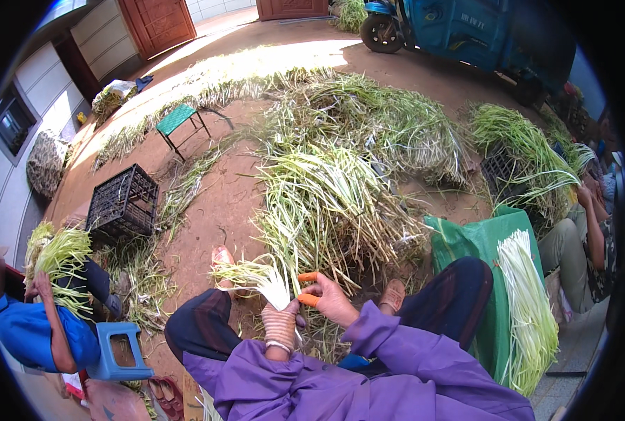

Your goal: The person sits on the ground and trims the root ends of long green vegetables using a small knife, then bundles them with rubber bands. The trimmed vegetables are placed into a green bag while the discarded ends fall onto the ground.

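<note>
My left hand (279, 322), in a striped glove, is closed around a small bundle of leafy stalks (273, 289), white at the held end and yellow-green at the leaves. Close beside it is my right hand (329, 299), with orange covers on two fingertips. Those fingertips are spread apart, right by a single pale stalk (294, 279) at the bundle's edge; whether they touch it is unclear. Directly beyond my hands lies a large heap of green stalks (333, 205), with brownish dry ends towards the right. My knees are on either side.
To my right, a neat bundle of white-stemmed stalks (528, 310) rests on a green woven sack (462, 247). A black plastic crate (124, 202), a green-topped stool (178, 120) and a blue three-wheeled vehicle (465, 37) stand farther off. People handle stalks on both sides.
</note>
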